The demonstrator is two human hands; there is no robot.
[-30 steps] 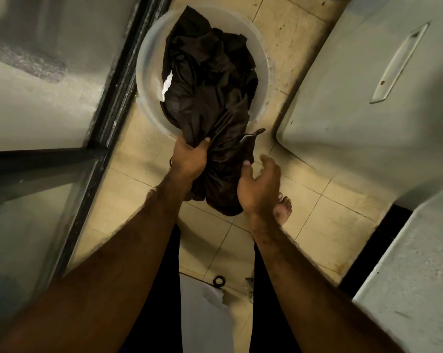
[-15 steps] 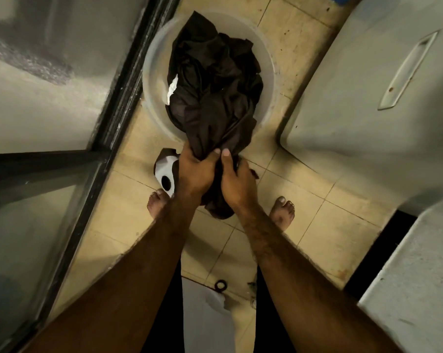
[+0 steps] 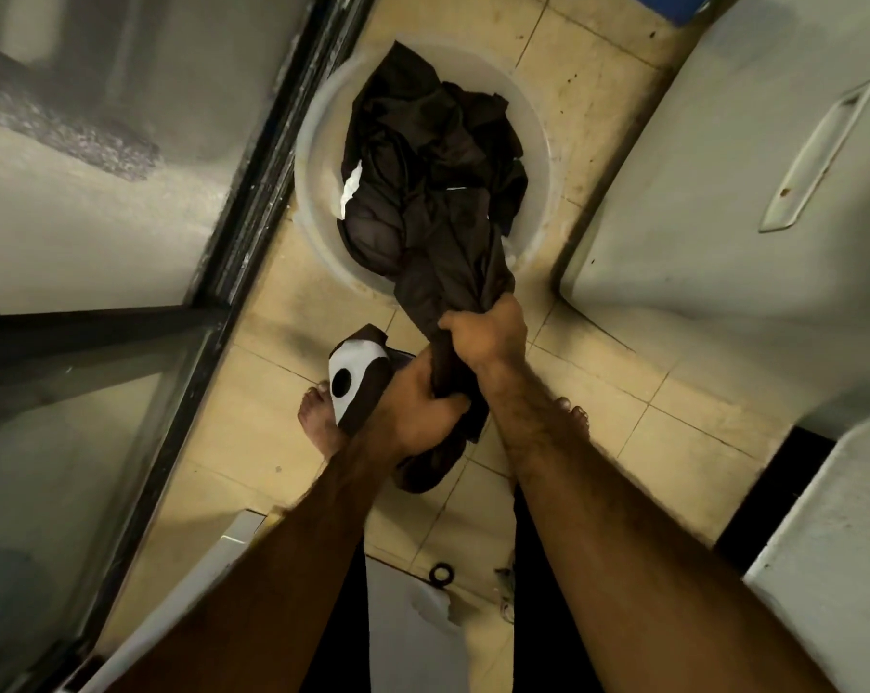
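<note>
So we've got both hands wrapped tight on the dark brown garment (image 3: 433,192). Our right hand (image 3: 488,337) is clenched on the twisted part just past the near rim of the white tub (image 3: 317,142). Our left hand (image 3: 412,407) is fisted round it a bit lower, close beside the right. Most of the cloth sits heaped in the tub on the tiled floor (image 3: 272,302). A white patch with a black dot (image 3: 345,380) hangs by our left hand, above our left foot (image 3: 317,422).
</note>
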